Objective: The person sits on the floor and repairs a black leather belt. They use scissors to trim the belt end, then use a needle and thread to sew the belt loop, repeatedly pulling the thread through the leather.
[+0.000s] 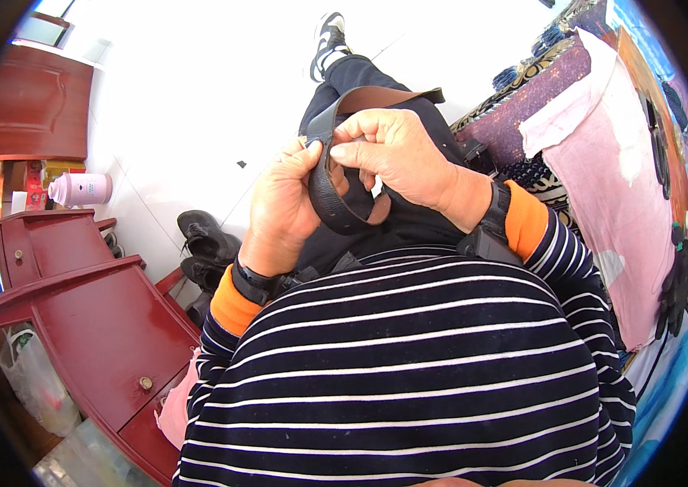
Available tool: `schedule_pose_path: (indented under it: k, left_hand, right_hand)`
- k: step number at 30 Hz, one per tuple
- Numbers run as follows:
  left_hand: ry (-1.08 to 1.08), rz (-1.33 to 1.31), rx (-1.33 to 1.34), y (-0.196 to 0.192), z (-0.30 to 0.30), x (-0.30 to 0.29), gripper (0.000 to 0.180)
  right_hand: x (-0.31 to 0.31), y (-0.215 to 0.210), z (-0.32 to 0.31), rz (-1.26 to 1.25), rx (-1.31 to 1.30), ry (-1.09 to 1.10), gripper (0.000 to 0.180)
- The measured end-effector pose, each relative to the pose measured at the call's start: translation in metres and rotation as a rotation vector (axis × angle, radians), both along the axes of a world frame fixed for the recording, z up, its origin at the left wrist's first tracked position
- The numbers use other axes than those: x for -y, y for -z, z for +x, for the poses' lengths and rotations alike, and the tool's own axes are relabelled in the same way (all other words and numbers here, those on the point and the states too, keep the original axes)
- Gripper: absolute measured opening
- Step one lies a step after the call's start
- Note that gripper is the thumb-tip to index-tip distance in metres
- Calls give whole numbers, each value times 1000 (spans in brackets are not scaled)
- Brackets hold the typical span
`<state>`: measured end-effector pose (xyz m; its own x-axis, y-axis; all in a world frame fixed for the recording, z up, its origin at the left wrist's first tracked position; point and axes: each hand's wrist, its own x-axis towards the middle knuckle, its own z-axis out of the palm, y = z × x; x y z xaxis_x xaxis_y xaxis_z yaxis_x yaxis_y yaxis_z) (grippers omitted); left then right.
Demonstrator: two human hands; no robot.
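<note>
**Belt looped between both hands**

Your left hand (283, 203) pinches the black leather belt with a brown inner face (329, 199) at about 9 o'clock of its loop, thumb on the outer side. Your right hand (401, 154) grasps the strap at 1 o'clock, fingers curled over the edge. The belt hangs above your lap, its free end arching toward 12 o'clock. You appear to be coiling it; tightening the loop calls for steady tension. A red-brown wooden cabinet (101, 325) stands at 8 o'clock.
</note>
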<state>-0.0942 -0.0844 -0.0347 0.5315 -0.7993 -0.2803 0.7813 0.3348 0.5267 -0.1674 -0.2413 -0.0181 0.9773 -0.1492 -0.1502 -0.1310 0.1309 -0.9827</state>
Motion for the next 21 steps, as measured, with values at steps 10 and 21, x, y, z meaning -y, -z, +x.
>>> schedule_pose_path:
  k: [10,21]
  left_hand:
    - [-86,-77,-104,4,3,-3,11]
    - [-106,26,-82,-1,-1,0,14]
  right_hand:
    - [20,-1,-12,-51,-18,-10,11]
    - [4,-6,-3,106,-34,-53,12]
